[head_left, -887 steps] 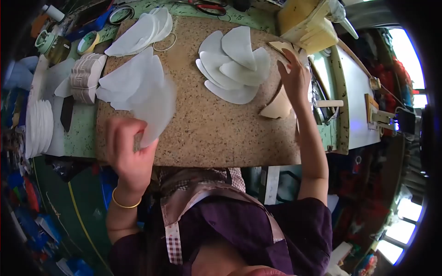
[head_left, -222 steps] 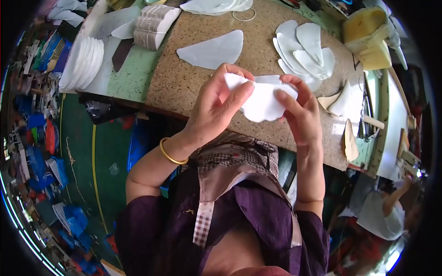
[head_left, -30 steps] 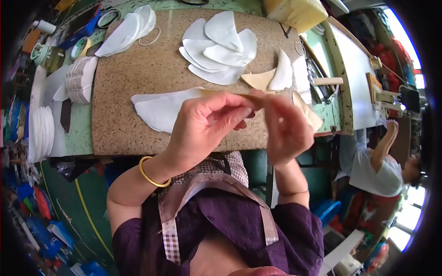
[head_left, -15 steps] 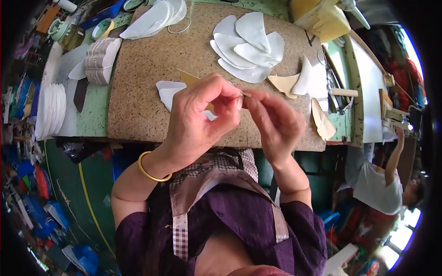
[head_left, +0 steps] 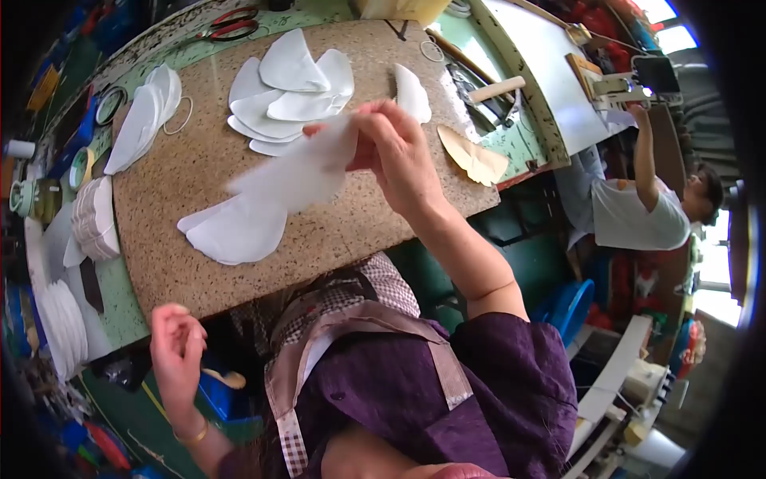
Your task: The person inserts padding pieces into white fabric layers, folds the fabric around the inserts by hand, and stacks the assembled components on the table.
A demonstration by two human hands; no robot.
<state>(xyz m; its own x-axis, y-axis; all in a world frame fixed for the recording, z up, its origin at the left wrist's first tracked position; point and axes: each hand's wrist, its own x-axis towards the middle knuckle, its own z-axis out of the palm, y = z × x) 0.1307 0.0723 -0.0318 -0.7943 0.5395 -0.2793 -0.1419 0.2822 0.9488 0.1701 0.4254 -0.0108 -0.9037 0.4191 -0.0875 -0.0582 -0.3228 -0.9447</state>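
My right hand pinches a thin white cut piece by its right end, above the speckled brown board. Motion blurs part of that piece. Below its left end, flat white pieces lie overlapping on the board. Beyond it is a fanned pile of white curved pieces. My left hand is off the board's front left corner, fingers loosely curled and apart from the thumb, with nothing visible in it. A notched tan piece and a white curved piece lie right of my right hand.
Another white stack lies at the board's left. Further left are a tied bundle and a tall white stack. Red-handled scissors lie behind; a wooden-handled tool is at right. Another person works at far right.
My hands have parted: the left went down-left off the board, the right now holds a white piece over it. The view has turned, so the board appears shifted and tilted.
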